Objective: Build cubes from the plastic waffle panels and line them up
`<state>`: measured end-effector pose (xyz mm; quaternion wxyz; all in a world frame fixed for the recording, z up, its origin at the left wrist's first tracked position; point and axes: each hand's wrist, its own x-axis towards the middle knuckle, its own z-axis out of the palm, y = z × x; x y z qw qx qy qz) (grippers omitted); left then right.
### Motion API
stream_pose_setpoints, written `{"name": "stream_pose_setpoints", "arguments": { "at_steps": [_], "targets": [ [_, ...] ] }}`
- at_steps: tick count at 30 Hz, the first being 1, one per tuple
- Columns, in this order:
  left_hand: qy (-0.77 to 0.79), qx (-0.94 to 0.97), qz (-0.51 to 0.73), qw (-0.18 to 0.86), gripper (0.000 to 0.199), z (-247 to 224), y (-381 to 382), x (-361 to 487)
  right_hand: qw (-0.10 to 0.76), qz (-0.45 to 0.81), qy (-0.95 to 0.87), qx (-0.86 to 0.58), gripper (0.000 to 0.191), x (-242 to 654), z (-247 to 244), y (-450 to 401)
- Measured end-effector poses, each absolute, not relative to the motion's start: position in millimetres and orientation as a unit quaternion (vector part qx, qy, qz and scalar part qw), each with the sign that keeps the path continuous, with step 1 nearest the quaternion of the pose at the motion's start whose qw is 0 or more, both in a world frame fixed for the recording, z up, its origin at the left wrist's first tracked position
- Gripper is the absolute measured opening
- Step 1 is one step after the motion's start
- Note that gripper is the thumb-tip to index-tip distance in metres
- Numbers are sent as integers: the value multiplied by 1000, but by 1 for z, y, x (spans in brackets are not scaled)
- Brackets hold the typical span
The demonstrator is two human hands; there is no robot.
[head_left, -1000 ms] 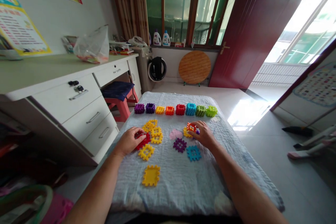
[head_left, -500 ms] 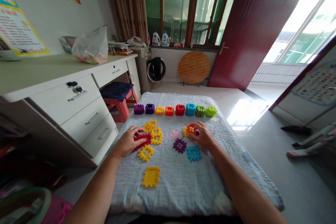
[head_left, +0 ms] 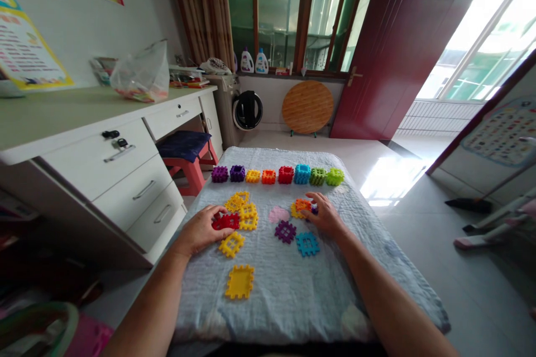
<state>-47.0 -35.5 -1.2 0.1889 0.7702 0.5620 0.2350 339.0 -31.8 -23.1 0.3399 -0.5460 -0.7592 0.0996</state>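
With twelve o'clock pointing away from the person, a pale blue cloth is spreading across a table, its near edge lying close to the body at six o'clock and its far edge at twelve. A row of colorful blocks is lining that far side, while a wide stretch of cloth is opening between the hands and along the five o'clock side. In the left hand, partly closed with the thumb on the near side and fingers on the far side, a notched red piece is pointing its free end toward three o'clock, its visible long axis running roughly nine to three. The red piece is sitting at about two-thirty from that hand, with yellow pieces crowding it at one and three o'clock, and another yellow piece lying near at five. The right hand is curving half open around an orange piece at about ten o'clock from its palm; whether it is gripping cannot be told. A purple piece is lying flat at eight o'clock from the right hand, a blue piece at seven, and a solid yellow square is resting well apart, at about five from the left hand.
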Motion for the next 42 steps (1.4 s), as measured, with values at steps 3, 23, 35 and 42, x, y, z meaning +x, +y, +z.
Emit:
{"name": "stream_pose_setpoints", "arguments": {
  "at_steps": [3,23,35,42],
  "targets": [
    [532,787,264,168,52,-2,-34,-47,342,106,-758,-546,45,339,-23,-32],
    [501,767,270,296,50,8,-39,-44,345,110,-758,-543,38,342,-26,-32],
    [528,788,228,218,50,3,-37,-43,351,115,-751,-547,37,343,-30,-30],
    [551,794,172,191,53,14,-35,-38,350,114,-751,-548,36,342,-28,-33]
  ]
}}
